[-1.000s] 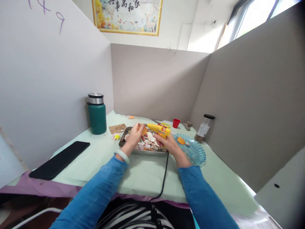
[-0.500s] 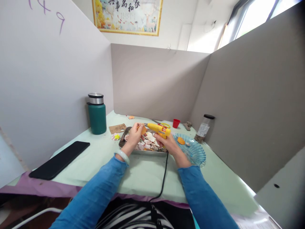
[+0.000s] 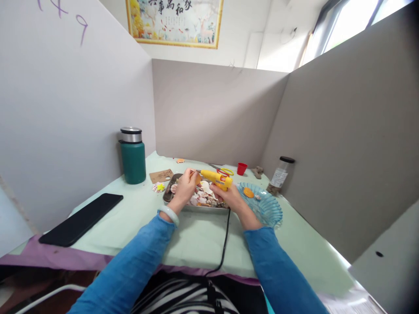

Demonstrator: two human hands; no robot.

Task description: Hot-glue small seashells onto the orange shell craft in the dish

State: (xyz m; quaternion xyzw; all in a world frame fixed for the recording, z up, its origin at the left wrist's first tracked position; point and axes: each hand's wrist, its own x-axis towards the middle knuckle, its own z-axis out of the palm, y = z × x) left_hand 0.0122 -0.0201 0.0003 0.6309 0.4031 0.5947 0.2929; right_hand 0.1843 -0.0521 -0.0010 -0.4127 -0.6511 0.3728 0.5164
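Observation:
My right hand (image 3: 227,195) is wrapped round the grip of a yellow hot glue gun (image 3: 216,178), its nozzle pointing left. A black cord runs down from the gun's grip over the table edge. My left hand (image 3: 185,188) pinches an orange shell (image 3: 198,179), held at the tip of the nozzle; whether the two touch I cannot tell. Both hands are above a metal tray (image 3: 204,209) filled with white and brownish shells. To the right, partly behind my right wrist, sits a blue scalloped plate (image 3: 271,210) bearing an orange shell (image 3: 248,192) and a small speckled piece.
Scissors (image 3: 225,171), a red cup (image 3: 242,168) and driftwood (image 3: 258,172) lie behind the tray. A clear jar (image 3: 280,176) leans at the right partition. On the left are a green bottle (image 3: 133,159), a black phone-like slab (image 3: 81,219), a brown card (image 3: 161,175) and small flower-shaped pieces (image 3: 159,187).
The glue gun in my right hand has shifted very slightly to the left, towards the orange shell. My left hand keeps its hold on the shell; little else differs.

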